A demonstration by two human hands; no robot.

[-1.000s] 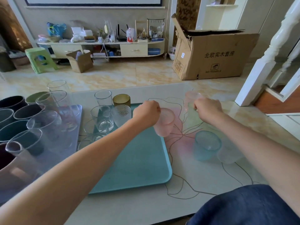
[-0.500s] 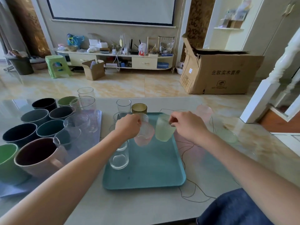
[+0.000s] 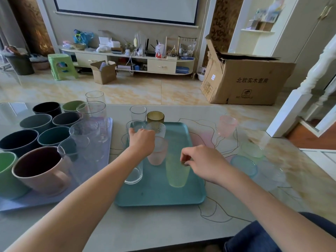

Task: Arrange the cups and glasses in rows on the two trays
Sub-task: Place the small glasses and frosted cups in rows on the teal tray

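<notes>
My left hand wraps its fingers over the top of a frosted pink cup standing on the teal tray. My right hand pinches the rim of a frosted pale green cup, thumb and forefinger closed on the edge; this cup stands on the same tray, just beside the pink one, on its right. The 2 hands are apart, with the green cup's rim between them.

Under my left wrist stands a tall clear glass at the tray's left edge. Just beyond my left hand are a dotted clear glass, another clear glass, an amber glass and 1 more clear glass.

Right of my right hand, on the bare desk, stand a frosted blue cup, a pale green cup and, farther out, a pink cup; a clear cup near the blue one is too blurred to make out well.

Left of my left arm, the lilac tray carries dark, green and pink mugs in rows, with clear tumblers along its near side.
</notes>
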